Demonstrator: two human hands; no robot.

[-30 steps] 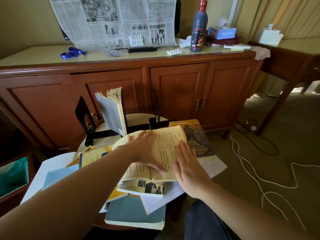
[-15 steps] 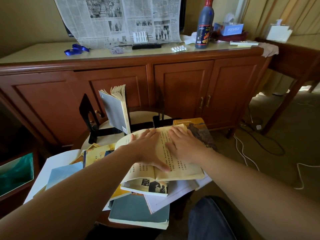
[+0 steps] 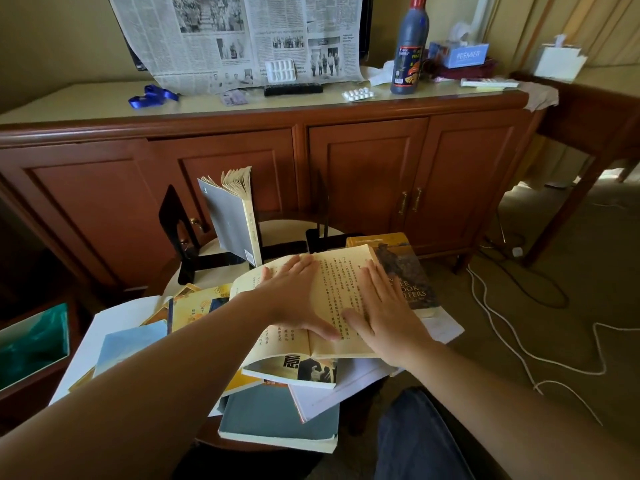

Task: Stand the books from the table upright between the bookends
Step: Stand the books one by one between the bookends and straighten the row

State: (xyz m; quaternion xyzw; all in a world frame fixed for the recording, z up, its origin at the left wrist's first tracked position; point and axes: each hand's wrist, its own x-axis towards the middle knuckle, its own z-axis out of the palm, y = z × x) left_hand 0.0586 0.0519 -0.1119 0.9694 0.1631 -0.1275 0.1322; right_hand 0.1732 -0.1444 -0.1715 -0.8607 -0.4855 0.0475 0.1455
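A long wooden sideboard [image 3: 311, 161] fills the back of the view, with a newspaper [image 3: 239, 36] hanging against the wall above it and a dark bottle [image 3: 410, 50], a tissue box [image 3: 465, 55], a remote [image 3: 293, 89], pill blister packs [image 3: 358, 94] and a blue ribbon [image 3: 152, 95] on its top. In front of it stands the small round desk [image 3: 194, 282], most of it buried under a loose heap of books [image 3: 277, 417] lying flat at odd angles. On the far part of the desk stand two black bookends, the left bookend [image 3: 173, 220] well apart from the right bookend [image 3: 323, 216], and between them one grey-covered book [image 3: 230, 216] stands upright, its pages fanning open at the top, closer to the left bookend than to the right. A brown hardcover [image 3: 405, 271] lies flat just below the right bookend. On top of the heap lies an open book [image 3: 332, 289] with yellowed pages of vertical print. The left hand [image 3: 294, 299] lies flat on its left page, fingers straight and released, thumb stretched toward the centre fold. The right hand [image 3: 384, 310] lies flat on the right page, fingers straight and together, grasping nothing. White cables [image 3: 519, 344] trail across the carpet on the right.
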